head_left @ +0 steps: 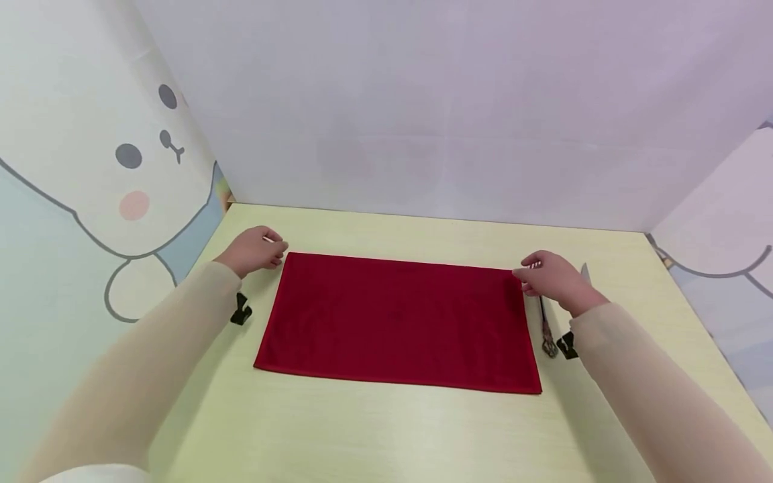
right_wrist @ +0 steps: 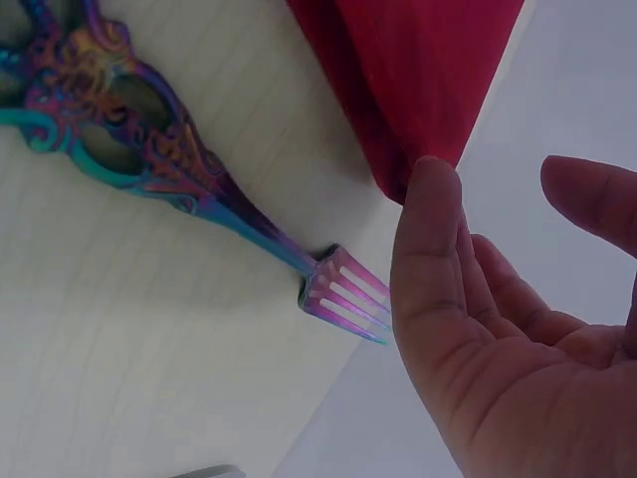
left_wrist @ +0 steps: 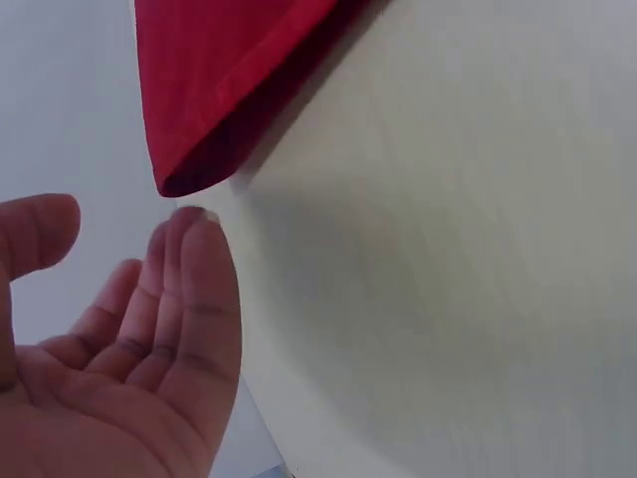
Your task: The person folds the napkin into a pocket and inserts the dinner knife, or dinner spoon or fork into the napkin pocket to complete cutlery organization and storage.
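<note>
A red cloth (head_left: pixel 398 322) lies folded into a flat rectangle on the table. Just off its far left corner is my left hand (head_left: pixel 253 250), thumb apart from the fingers and nothing held; the left wrist view shows a small gap between the fingertips (left_wrist: pixel 204 234) and the cloth corner (left_wrist: pixel 199 149). At the far right corner, my right hand (head_left: pixel 552 276) has its index fingertip (right_wrist: pixel 433 184) at the cloth's edge, with the thumb spread away. Beneath and beside that hand lies an iridescent fork (right_wrist: pixel 269 234) with an ornate openwork handle.
A knife (head_left: pixel 585 272) lies to the right of the fork, mostly hidden by the right hand and sleeve. The pale wooden table (head_left: pixel 374 436) meets a white curtain (head_left: pixel 423 134) at its back edge. Printed cartoon panels (head_left: pixel 139 181) stand at both sides.
</note>
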A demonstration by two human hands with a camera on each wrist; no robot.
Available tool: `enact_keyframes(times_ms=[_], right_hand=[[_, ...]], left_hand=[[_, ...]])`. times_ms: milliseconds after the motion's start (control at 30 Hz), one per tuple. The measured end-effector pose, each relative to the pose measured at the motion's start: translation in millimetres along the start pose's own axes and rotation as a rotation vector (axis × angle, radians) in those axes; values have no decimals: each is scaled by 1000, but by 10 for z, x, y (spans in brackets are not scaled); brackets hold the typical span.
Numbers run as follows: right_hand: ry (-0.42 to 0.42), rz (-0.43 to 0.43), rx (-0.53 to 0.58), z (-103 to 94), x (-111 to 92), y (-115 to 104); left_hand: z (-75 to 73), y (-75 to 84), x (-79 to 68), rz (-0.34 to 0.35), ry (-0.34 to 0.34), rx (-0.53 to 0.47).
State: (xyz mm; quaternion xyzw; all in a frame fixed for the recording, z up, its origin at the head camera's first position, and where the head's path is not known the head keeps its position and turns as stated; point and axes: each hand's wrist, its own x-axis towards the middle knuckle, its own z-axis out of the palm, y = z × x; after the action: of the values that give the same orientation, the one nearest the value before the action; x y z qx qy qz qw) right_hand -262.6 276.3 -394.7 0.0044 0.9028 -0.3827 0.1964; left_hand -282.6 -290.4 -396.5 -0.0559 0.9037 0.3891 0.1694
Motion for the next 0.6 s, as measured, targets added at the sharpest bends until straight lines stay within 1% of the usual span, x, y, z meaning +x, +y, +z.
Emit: enact_keyframes(times_ms=[133,200,267,367,433,600], right_hand=[[-27,15,10,-26,95,-13],[-37,23,18,-35,137,-6],[-45,28,20,-35,172,3],[-53,46,-1,-19,209,-3],[-52,49,-38,-5,225,-10],[-50,31,-129,20,257,-27]], left_hand=[[40,21,162,-5,-33,47],[57,17,213,-5,-30,77],[67,6,244,-4,-20,81],[75,-17,265,-8,-8,73],[77,-30,262,-15,-6,61],[76,-26,227,-48,-16,42]])
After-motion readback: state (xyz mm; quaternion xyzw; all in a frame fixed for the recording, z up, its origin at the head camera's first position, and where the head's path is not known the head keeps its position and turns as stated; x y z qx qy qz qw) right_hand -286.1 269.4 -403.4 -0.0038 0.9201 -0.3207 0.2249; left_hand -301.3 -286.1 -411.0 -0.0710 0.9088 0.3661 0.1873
